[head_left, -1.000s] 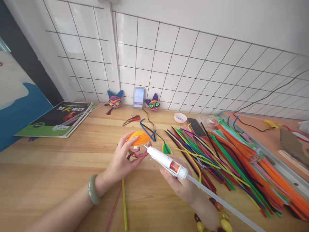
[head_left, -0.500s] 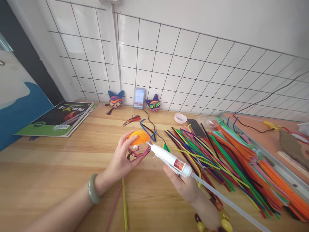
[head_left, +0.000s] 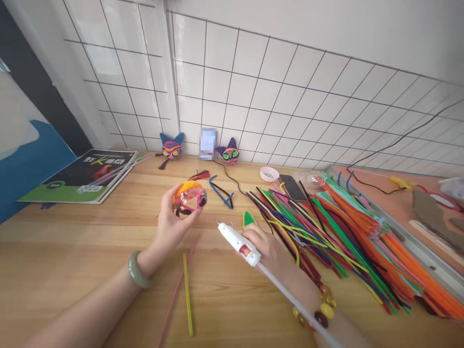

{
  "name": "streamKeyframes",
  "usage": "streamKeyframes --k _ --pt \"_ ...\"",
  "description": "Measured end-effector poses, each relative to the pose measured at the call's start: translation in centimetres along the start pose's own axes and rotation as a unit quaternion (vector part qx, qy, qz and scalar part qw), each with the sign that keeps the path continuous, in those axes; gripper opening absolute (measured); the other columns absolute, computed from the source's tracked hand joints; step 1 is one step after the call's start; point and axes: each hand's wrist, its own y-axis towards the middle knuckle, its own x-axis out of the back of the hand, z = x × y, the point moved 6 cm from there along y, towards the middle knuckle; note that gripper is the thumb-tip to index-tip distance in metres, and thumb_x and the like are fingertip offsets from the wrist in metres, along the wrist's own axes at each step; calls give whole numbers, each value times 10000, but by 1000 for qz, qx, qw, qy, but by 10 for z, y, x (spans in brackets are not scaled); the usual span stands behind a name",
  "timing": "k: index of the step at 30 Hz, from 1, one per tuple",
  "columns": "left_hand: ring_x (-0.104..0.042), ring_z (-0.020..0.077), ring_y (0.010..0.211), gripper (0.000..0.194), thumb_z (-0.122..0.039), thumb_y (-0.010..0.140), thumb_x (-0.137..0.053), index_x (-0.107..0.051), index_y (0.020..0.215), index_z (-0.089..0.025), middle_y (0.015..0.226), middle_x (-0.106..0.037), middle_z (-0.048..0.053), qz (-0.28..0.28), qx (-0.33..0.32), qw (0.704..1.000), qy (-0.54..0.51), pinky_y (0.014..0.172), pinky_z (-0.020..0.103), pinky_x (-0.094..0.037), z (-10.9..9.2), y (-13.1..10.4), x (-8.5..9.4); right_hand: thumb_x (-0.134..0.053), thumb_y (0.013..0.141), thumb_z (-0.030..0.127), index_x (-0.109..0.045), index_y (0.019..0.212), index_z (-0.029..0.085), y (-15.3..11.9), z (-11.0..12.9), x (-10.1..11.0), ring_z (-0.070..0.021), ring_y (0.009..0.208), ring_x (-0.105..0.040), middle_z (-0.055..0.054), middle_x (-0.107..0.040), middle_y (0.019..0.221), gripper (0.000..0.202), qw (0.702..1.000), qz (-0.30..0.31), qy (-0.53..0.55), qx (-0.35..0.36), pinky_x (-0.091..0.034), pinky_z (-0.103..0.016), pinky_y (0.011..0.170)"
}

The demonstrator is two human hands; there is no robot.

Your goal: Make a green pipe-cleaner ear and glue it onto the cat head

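My left hand [head_left: 173,212] is closed around a rounded clear plastic shell [head_left: 190,197] covered partly with orange, pink and dark pipe cleaners. The shell is tilted so its bare clear part shows. In my right hand [head_left: 266,244] is a white hot glue gun [head_left: 237,241], a long glue stick [head_left: 290,295] trailing from its back. Its metal nozzle points up and left, apart from the shell. A green leaf-shaped piece [head_left: 248,219] lies on the table just beyond my right fingers. Yellow pipe cleaners [head_left: 187,295] and a pink one [head_left: 174,304] lie below my left hand.
Bundles of coloured pipe cleaners [head_left: 377,241] cover the right side. Two finished cat-like masks [head_left: 171,147] and a phone-like screen [head_left: 208,144] lean at the wall. A pink bowl [head_left: 269,174], dark phone [head_left: 292,187] and book [head_left: 87,176] lie around; blue pipe cleaners [head_left: 221,193] lie mid-table.
The shell has moved left and turned, showing its clear part and multicoloured end. The glue gun has come away from it, shifting down and left, and my right hand has turned over its grip.
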Motion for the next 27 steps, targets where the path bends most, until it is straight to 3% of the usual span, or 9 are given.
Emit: streamKeyframes --k 4,7,12,14,16,18,22,27 --pt "-541 240 1020 710 -269 579 -725 -399 1206 -212 1186 -487 104 -15 55 998 -38 804 343 -475 11 6 3 -487 756 86 -509 934 185 -1 -17 -21 -175 737 -548 -61 -518 942 205 988 102 -99 -62 -427 -289 639" --pt "-544 236 1021 692 -262 586 -723 -402 1197 -213 1181 -497 99 -19 67 995 -64 823 347 -465 13 7 4 -487 709 21 -509 985 192 -4 -18 -24 -168 838 -555 -53 -520 987 325 985 140 -52 -83 -432 -280 732" --pt "-551 228 1009 676 -265 613 -710 -388 1205 -219 1180 -504 97 3 77 995 -68 838 357 -455 8 4 0 -550 673 73 -501 1115 245 -12 -22 -7 -196 1100 -471 -44 -446 1232 477 973 202 48 -97 -383 -300 896" --pt "-555 224 999 681 -268 622 -703 -374 1216 -219 1181 -502 99 21 75 994 -72 824 350 -462 5 1 -3 -519 714 94 -543 1073 230 -10 -34 3 -190 1091 -483 -50 -502 1189 384 975 175 64 -121 -383 -302 899" --pt "-553 224 1002 687 -269 631 -695 -360 1228 -221 1180 -502 100 44 66 994 -78 800 337 -472 2 -2 -7 -468 765 127 -560 1026 185 -3 -57 12 -166 907 -578 -75 -578 1061 282 974 95 46 -201 -443 -282 783" --pt "-539 233 1024 692 -269 631 -692 -357 1235 -222 1191 -491 105 65 48 994 -77 780 330 -480 -1 -5 -11 -523 739 158 -572 991 155 6 -74 13 -182 831 -593 -97 -606 1001 257 967 60 7 -249 -442 -295 739" --pt "-496 256 1082 692 -260 625 -694 -374 1236 -216 1229 -454 120 89 -5 994 -59 824 354 -463 -10 -10 -14 -632 636 176 -613 804 164 27 -89 0 -210 787 -593 -68 -648 817 169 964 72 1 -255 -416 -288 680" --pt "-415 261 1171 684 -226 644 -680 -353 1246 -223 1266 -411 110 131 -45 990 -35 962 405 -360 -25 -13 -15 -628 603 152 -599 667 147 39 -97 -11 -147 573 -555 -5 -624 637 71 958 114 46 -259 -378 -230 509"
